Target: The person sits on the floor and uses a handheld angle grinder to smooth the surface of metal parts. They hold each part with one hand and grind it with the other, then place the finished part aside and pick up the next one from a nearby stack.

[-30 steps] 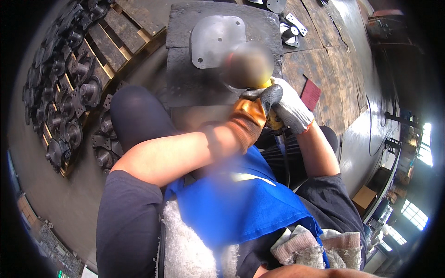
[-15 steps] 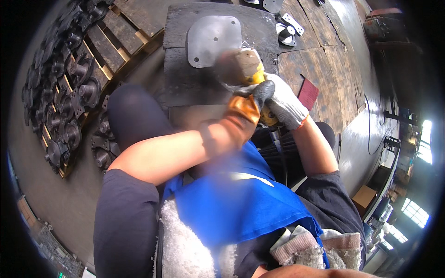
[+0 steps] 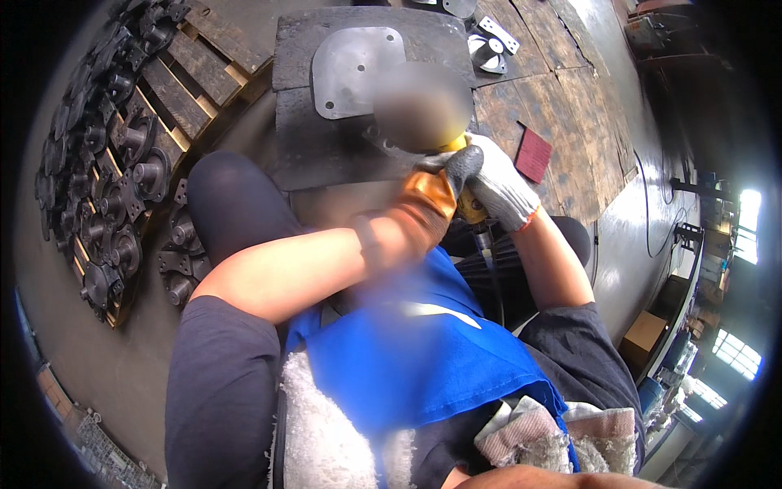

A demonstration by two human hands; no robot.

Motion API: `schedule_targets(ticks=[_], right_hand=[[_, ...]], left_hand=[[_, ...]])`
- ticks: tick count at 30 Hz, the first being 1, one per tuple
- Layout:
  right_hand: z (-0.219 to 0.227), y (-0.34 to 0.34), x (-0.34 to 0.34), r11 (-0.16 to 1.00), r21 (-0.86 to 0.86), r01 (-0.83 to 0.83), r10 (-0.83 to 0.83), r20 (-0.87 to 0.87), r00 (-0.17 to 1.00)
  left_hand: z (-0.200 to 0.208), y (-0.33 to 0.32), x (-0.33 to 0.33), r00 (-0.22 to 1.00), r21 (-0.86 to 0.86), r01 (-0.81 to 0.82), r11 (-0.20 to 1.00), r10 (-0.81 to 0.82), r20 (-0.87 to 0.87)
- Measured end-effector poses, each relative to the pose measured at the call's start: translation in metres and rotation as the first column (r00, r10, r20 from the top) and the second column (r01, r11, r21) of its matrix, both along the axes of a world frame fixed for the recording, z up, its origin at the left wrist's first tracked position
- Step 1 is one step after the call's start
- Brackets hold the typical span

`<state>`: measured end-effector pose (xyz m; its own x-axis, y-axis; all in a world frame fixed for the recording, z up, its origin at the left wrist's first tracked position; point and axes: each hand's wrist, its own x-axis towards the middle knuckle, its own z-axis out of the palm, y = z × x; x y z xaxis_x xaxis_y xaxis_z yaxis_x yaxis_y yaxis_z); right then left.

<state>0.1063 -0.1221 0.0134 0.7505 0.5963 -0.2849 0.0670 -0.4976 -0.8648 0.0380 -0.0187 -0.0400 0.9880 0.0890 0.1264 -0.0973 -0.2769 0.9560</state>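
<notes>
Both my hands hold a yellow disc sander over the dark work surface. Its round head is a brown-grey blur. My left hand, in an orange glove with dark fingertips, is closed around the tool from the left. My right hand, in a white knit glove, wraps it from the right. Left of the sander head lies a flat grey metal plate with rounded corners and small holes. The disc overlaps the plate's right edge in view; whether they touch, I cannot tell.
A dark red abrasive pad lies on the wooden boards at right. Beyond it are small metal parts. A hose runs down from the sander. Many dark metal castings crowd a pallet at left.
The sander's head shows as a rounder, broader blur and sits slightly higher in view. Plate, work surface and red pad appear shifted slightly left. Both hands keep their hold.
</notes>
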Motion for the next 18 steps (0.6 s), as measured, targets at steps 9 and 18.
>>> schedule_targets(ticks=[9, 18], right_hand=[[-0.005, 0.012, 0.013, 0.975, -0.095, -0.203, 0.223, 0.338, 0.914], [0.008, 0.043, 0.006, 0.996, 0.074, 0.048, -0.043, -0.065, 0.997]], left_hand=[[0.032, 0.031, -0.003, 0.986, 0.22, 0.108, 0.969, -0.075, -0.151], [0.0, 0.042, -0.012, 0.999, 0.478, -0.038, 0.878, 0.04, 0.007]])
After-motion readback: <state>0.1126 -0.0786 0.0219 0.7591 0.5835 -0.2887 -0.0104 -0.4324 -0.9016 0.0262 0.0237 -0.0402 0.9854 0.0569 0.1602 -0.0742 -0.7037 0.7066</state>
